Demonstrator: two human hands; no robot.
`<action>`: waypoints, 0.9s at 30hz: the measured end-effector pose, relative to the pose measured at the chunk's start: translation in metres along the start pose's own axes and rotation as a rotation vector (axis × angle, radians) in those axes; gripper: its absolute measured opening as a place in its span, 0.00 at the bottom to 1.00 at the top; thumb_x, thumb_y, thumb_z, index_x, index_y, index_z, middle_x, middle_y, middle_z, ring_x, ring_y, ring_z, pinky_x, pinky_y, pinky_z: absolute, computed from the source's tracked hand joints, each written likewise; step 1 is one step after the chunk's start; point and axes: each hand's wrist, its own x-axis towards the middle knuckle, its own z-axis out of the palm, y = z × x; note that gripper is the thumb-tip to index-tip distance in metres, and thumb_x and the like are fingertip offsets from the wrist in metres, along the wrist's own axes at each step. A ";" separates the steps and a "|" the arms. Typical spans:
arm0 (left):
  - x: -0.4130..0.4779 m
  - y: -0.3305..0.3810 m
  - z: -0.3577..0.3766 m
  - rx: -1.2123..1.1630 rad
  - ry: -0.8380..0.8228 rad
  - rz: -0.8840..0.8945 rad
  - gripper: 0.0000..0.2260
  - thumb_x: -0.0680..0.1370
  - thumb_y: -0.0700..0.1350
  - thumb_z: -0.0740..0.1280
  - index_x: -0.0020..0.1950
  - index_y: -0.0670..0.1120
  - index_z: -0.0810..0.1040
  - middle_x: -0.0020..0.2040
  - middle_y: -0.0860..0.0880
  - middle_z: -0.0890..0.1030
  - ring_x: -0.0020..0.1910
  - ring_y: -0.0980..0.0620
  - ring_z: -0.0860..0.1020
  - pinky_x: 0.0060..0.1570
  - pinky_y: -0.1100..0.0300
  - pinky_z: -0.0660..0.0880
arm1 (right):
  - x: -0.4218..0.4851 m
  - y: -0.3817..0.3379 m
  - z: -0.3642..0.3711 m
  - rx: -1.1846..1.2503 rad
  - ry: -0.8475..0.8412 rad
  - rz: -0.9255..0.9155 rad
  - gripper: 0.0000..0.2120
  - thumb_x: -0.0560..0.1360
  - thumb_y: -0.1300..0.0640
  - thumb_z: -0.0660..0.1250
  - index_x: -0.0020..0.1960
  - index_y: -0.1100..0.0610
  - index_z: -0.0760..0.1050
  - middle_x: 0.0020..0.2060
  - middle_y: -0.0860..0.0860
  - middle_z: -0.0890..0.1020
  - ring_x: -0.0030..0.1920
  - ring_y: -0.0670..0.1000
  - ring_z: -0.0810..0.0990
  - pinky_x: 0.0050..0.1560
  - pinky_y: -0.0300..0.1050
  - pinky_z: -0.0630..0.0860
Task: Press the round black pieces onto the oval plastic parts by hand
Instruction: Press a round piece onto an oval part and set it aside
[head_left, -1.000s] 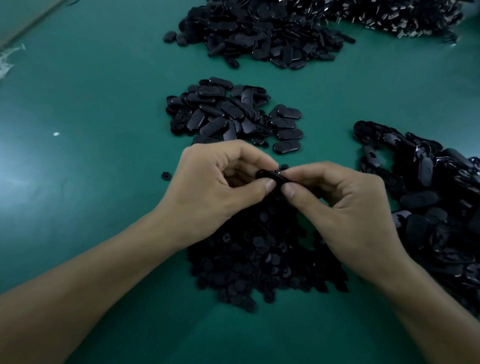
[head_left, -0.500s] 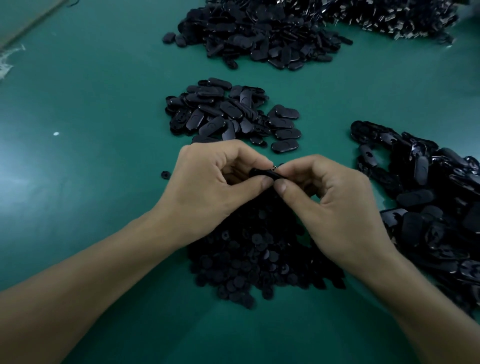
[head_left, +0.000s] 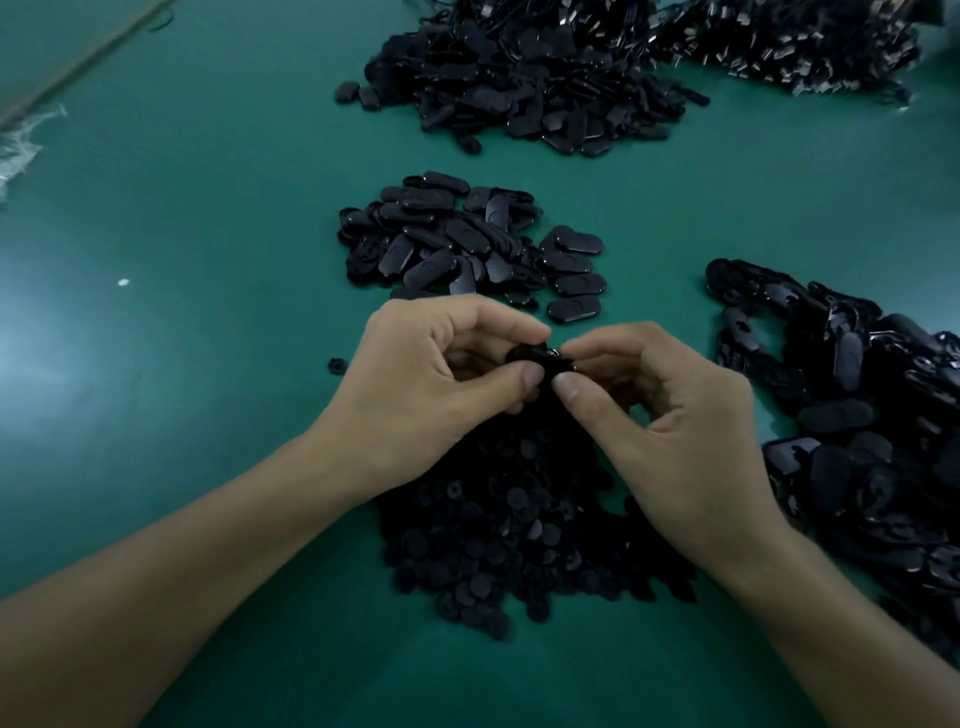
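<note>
Pinching one oval part (head_left: 531, 356) in left hand (head_left: 431, 384) and right hand (head_left: 670, 431), just above the round pieces (head_left: 509, 525). Press squarely and evenly, keeping it level, until seated.

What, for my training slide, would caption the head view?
Left hand and right hand pinch one black part above a pile of round black pieces.

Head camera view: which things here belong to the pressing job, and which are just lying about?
In the job: left hand, right hand, black part pinched between them, heap of round pieces, pile of oval parts.
Lying about: lone round piece, white speck, frayed white scrap.
</note>
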 end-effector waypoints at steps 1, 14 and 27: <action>0.000 0.001 0.000 -0.007 0.002 -0.009 0.09 0.73 0.38 0.75 0.51 0.49 0.83 0.39 0.49 0.86 0.35 0.52 0.85 0.40 0.63 0.81 | 0.000 0.000 0.000 -0.036 0.020 -0.032 0.06 0.75 0.57 0.74 0.52 0.51 0.82 0.40 0.41 0.83 0.42 0.45 0.82 0.43 0.39 0.78; 0.000 0.008 -0.002 -0.128 -0.029 -0.073 0.13 0.65 0.42 0.76 0.49 0.44 0.83 0.43 0.44 0.87 0.40 0.53 0.85 0.45 0.64 0.81 | 0.000 -0.003 0.006 -0.166 0.155 -0.146 0.03 0.73 0.61 0.76 0.47 0.56 0.84 0.40 0.46 0.82 0.41 0.39 0.78 0.45 0.30 0.71; 0.001 0.007 -0.001 -0.159 -0.001 -0.084 0.11 0.66 0.39 0.76 0.47 0.46 0.84 0.40 0.48 0.87 0.39 0.54 0.85 0.44 0.63 0.82 | 0.003 -0.005 0.011 -0.098 0.040 -0.043 0.07 0.77 0.60 0.71 0.47 0.49 0.76 0.43 0.41 0.79 0.45 0.42 0.78 0.46 0.30 0.72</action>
